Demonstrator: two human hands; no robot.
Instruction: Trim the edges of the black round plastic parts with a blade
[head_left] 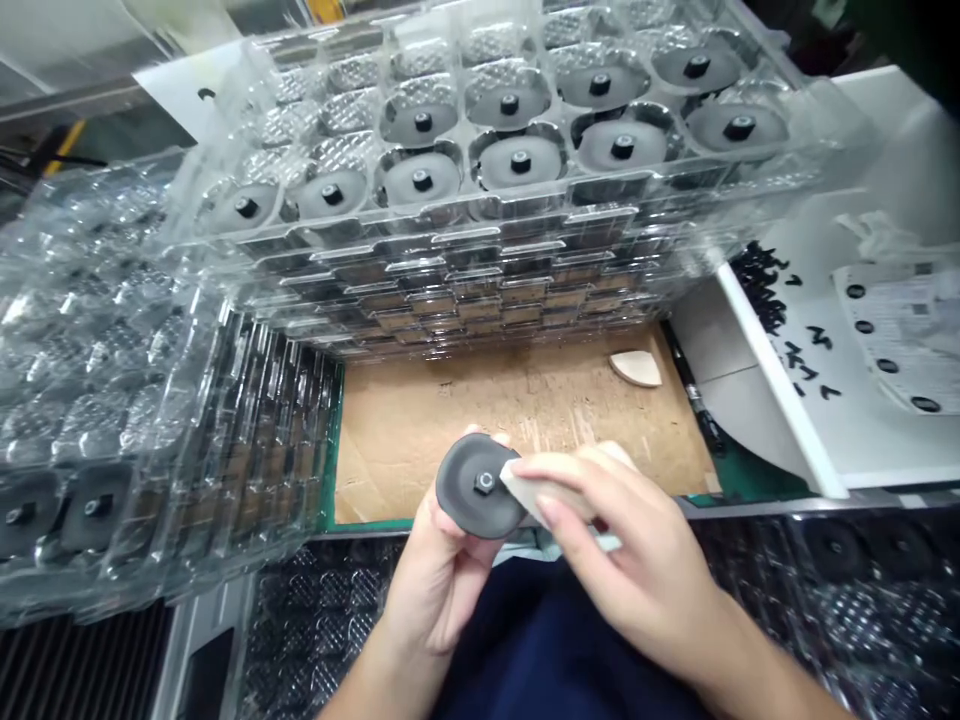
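Grey disc [461,498], a nut [484,483] at its middle, sits low in the centre of the frame, pinched in my left hand [442,575]. My right hand [634,545] pinches a pale block [546,497], its tip at the disc's right edge. Another pale block [637,369] lies on cardboard [465,400], right of centre.

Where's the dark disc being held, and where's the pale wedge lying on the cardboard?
Dark disc [464,488]: head view, on its face, left of centre.
Pale wedge [637,368]: head view, middle of its upper face.
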